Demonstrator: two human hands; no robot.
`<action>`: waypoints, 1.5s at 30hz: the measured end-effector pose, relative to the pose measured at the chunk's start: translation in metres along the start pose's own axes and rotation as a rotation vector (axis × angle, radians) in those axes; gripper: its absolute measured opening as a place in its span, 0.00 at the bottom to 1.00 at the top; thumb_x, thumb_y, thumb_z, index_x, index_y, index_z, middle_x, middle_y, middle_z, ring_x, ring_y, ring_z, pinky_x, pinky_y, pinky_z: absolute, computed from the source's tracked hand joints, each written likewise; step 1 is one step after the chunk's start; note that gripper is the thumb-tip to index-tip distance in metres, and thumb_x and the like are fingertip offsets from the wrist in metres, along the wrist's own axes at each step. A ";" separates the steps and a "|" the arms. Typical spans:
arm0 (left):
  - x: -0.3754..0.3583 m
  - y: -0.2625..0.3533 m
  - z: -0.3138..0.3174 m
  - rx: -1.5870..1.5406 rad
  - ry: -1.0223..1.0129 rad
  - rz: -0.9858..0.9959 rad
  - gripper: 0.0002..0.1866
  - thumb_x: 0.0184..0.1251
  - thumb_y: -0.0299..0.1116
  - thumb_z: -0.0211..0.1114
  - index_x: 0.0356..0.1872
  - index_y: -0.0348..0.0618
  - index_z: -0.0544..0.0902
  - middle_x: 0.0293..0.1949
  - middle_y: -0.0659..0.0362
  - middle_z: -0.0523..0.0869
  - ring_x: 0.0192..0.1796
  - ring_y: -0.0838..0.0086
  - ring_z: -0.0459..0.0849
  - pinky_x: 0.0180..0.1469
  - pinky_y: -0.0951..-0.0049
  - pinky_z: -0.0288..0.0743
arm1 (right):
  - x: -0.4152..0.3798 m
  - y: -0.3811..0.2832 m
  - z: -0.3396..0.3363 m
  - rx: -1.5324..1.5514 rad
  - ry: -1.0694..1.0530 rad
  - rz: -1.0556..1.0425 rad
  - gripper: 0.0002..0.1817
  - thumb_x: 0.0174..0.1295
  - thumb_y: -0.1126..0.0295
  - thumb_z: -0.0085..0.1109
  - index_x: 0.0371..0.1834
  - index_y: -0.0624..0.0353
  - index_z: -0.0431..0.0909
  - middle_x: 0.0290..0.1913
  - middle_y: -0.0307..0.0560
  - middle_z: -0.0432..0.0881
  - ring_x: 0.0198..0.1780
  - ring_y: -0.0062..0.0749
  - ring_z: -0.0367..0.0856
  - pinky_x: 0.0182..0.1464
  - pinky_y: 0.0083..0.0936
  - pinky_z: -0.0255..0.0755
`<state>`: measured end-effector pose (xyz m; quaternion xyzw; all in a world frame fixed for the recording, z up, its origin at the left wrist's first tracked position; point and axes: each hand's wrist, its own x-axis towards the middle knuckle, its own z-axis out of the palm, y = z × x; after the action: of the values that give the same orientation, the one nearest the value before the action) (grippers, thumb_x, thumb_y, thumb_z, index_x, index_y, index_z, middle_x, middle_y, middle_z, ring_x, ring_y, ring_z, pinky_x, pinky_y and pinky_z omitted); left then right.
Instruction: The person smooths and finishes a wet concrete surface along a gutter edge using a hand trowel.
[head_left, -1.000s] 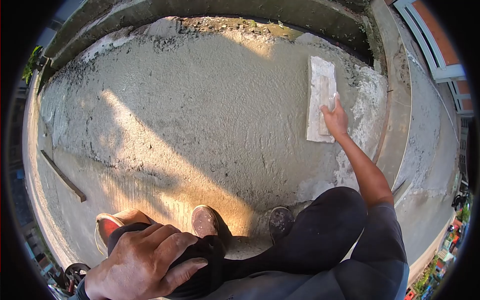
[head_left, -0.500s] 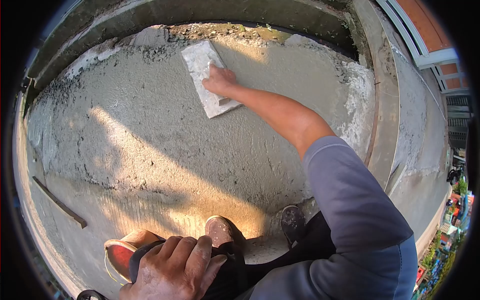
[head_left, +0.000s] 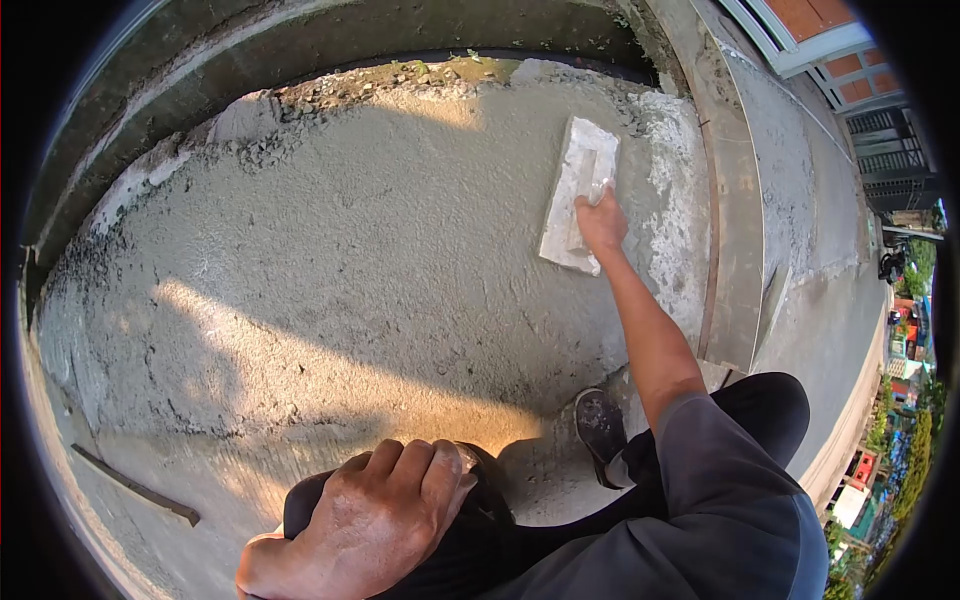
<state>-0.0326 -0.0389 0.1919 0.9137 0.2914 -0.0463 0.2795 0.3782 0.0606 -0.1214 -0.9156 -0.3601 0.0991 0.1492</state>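
My right hand [head_left: 603, 222] grips the handle of a pale, cement-smeared float [head_left: 570, 185], which lies on the wet grey concrete [head_left: 400, 220] near the right end of the patch. At the bottom of the view, my left hand [head_left: 375, 515] rests over my dark-clad knee. Its fingers are curled and pressed together, dusty with cement, and their undersides are hidden, so whatever they may hold does not show.
A low concrete wall [head_left: 330, 35] curves behind a strip of rubble [head_left: 400, 80]. On the right runs a concrete ledge [head_left: 735, 210]. A thin bar [head_left: 135, 485] lies at lower left. My shoe [head_left: 600, 425] stands at the concrete's near edge.
My right hand has moved the float right and slightly down across the concrete. The view has shifted, my left hand appears larger, and the red-lined container at lower left is out of sight.
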 end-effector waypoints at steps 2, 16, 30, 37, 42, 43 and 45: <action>-0.007 -0.007 0.003 0.000 0.002 0.014 0.17 0.64 0.36 0.72 0.44 0.36 0.79 0.31 0.57 0.80 0.32 0.68 0.84 0.30 0.70 0.81 | 0.055 0.020 -0.003 -0.092 0.062 0.037 0.38 0.55 0.50 0.60 0.64 0.67 0.73 0.51 0.72 0.84 0.57 0.63 0.83 0.61 0.50 0.74; -0.055 -0.009 0.020 0.030 0.186 -0.083 0.21 0.56 0.36 0.72 0.47 0.32 0.80 0.28 0.60 0.76 0.29 0.73 0.82 0.31 0.75 0.81 | -0.129 -0.290 0.117 -0.045 -0.493 -0.781 0.43 0.60 0.53 0.56 0.78 0.63 0.59 0.53 0.64 0.86 0.57 0.58 0.83 0.62 0.46 0.73; -0.067 0.016 0.038 0.085 0.224 -0.160 0.20 0.44 0.33 0.68 0.40 0.34 0.81 0.26 0.60 0.75 0.29 0.73 0.82 0.30 0.74 0.79 | -0.284 -0.131 0.060 0.148 -0.899 -1.639 0.44 0.57 0.59 0.62 0.79 0.58 0.58 0.25 0.58 0.81 0.31 0.54 0.85 0.36 0.49 0.78; -0.069 0.019 0.039 0.083 0.184 -0.114 0.16 0.48 0.35 0.65 0.36 0.35 0.80 0.30 0.54 0.79 0.41 0.62 0.87 0.32 0.73 0.83 | -0.043 -0.194 0.073 -0.006 -0.154 -0.760 0.41 0.59 0.50 0.61 0.74 0.59 0.67 0.53 0.65 0.85 0.55 0.59 0.84 0.59 0.46 0.75; -0.072 0.018 0.041 0.112 0.182 -0.132 0.14 0.54 0.33 0.64 0.38 0.34 0.80 0.32 0.54 0.79 0.40 0.63 0.86 0.31 0.75 0.82 | -0.061 -0.284 0.128 0.009 -0.291 -0.786 0.40 0.58 0.49 0.58 0.73 0.60 0.68 0.56 0.64 0.84 0.60 0.56 0.82 0.64 0.44 0.73; -0.072 0.019 0.039 0.118 0.178 -0.145 0.14 0.54 0.34 0.64 0.38 0.34 0.80 0.31 0.55 0.79 0.40 0.64 0.86 0.31 0.76 0.82 | -0.094 -0.310 0.129 -0.078 -0.374 -0.835 0.40 0.59 0.51 0.58 0.74 0.60 0.66 0.56 0.64 0.84 0.60 0.56 0.82 0.63 0.46 0.73; -0.071 0.018 0.038 0.133 0.199 -0.170 0.14 0.54 0.34 0.64 0.38 0.34 0.80 0.31 0.56 0.78 0.38 0.67 0.85 0.30 0.76 0.80 | -0.163 -0.348 0.142 -0.065 -0.495 -0.975 0.42 0.59 0.54 0.57 0.77 0.59 0.61 0.55 0.64 0.84 0.58 0.57 0.83 0.62 0.47 0.74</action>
<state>-0.0787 -0.1076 0.1859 0.9024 0.3901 0.0018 0.1829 0.0009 0.2193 -0.1221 -0.5961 -0.7699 0.2197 0.0604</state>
